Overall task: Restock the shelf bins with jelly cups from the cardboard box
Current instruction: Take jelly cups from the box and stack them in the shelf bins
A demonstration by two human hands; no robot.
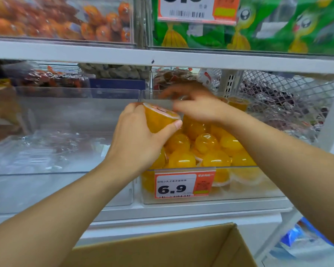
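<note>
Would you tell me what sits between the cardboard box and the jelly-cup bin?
In the head view, only the white shelf ledge separates cardboard box from bin.

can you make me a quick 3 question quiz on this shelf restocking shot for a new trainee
1. True or false: the left hand grips a jelly cup.
2. Which price shows on the price tag of the bin with yellow cups? A 6.9, B 9.6, C 3.5
3. Fill in: the cardboard box sits ___ the bin.

Key: 1 true; 2 A; 3 below. The right hand reaches over the bin; blur hides what it holds.
</note>
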